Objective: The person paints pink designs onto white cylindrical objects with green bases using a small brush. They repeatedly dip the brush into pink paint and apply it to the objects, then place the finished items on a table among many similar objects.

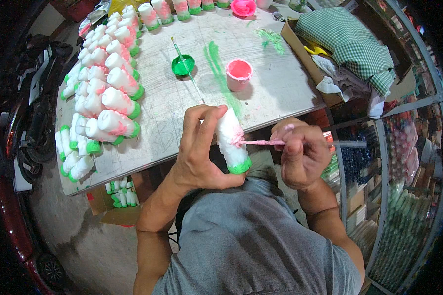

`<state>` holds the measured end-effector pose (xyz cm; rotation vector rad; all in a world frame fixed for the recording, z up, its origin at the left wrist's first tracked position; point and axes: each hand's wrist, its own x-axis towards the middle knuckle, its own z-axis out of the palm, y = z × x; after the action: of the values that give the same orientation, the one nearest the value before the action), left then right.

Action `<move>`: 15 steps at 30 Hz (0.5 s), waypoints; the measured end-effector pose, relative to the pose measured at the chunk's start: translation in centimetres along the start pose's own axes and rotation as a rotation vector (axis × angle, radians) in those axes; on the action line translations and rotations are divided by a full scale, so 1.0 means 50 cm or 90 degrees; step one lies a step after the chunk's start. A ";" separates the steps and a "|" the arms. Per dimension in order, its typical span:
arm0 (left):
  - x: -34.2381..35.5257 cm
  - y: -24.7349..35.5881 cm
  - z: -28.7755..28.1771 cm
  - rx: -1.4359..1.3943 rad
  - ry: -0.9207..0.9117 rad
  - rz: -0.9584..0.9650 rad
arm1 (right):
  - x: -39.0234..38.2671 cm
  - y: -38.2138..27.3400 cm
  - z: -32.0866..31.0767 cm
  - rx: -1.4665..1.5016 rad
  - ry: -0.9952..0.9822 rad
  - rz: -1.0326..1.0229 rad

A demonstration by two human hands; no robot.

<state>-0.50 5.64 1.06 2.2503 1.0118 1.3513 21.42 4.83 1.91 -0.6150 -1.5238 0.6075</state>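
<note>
My left hand point(202, 147) grips a white candle point(227, 135) between thumb and fingers, tilted over the table's front edge. Its lower end is coated green, and a pink patch shows on its right side. A thin paintbrush point(263, 142), smeared pink, is pinched in my right hand point(302, 152), its tip touching that patch. Pink paint also marks the fingers of my right hand. Beyond the candle stands a small cup of pink paint point(238, 76). To its left sits a shallow green paint dish point(183, 65) with another brush point(177, 46) lying across it.
Rows of painted candles point(118, 101) fill the table's left side. A cardboard box with checked cloth point(344, 44) stands at the right. Below the left edge, a box point(120, 216) holds more green-ended candles. Shelves point(379, 187) line the right; motorcycles point(47, 59) stand left.
</note>
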 end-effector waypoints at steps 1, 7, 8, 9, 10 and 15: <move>0.001 0.000 -0.001 -0.002 -0.004 0.007 | -0.001 0.002 0.000 0.017 0.020 0.048; 0.007 0.001 -0.008 -0.005 -0.016 0.004 | 0.043 0.035 0.007 0.052 0.112 0.063; 0.009 -0.001 -0.010 -0.008 -0.016 0.000 | 0.064 0.032 0.006 -0.034 0.103 0.048; 0.011 -0.003 -0.014 -0.008 -0.015 -0.005 | 0.092 0.038 0.004 -0.119 0.093 0.031; 0.013 -0.005 -0.018 -0.006 -0.013 -0.010 | 0.121 0.046 0.005 -0.204 0.083 0.014; 0.015 -0.030 -0.037 0.016 0.012 -0.033 | 0.254 0.087 0.037 -0.347 -0.145 -0.001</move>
<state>-2.48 7.05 1.57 2.2179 1.0923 1.3469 19.22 16.85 7.83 -0.9806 -1.9219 0.2579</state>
